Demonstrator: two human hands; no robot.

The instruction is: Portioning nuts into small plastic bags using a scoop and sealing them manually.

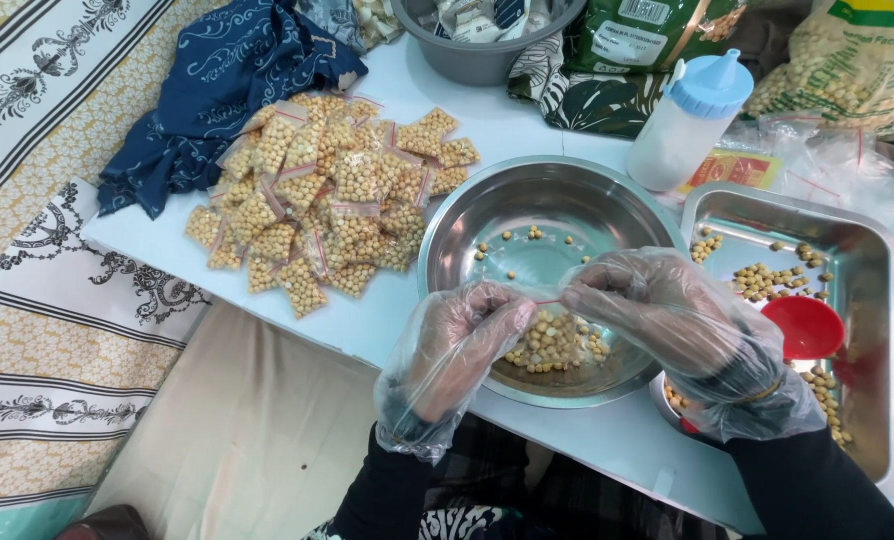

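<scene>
Both hands wear loose clear plastic gloves. My left hand (459, 340) and my right hand (657, 310) pinch the top edge of a small clear zip bag (557, 338) filled with yellow chickpeas, one hand at each end of its red-lined seal. The bag hangs over the near side of a round steel bowl (467, 215), which holds a few loose chickpeas. A pile of several filled small bags (332, 200) lies on the white table to the left of the bowl.
A rectangular steel tray (872, 330) at right holds loose chickpeas and a red scoop (805, 326). Behind stand a white bottle with blue cap (689, 122), a grey basin (482, 60), large chickpea sacks (847, 65) and a blue cloth (217, 85). Empty clear bags (847, 165) lie at right.
</scene>
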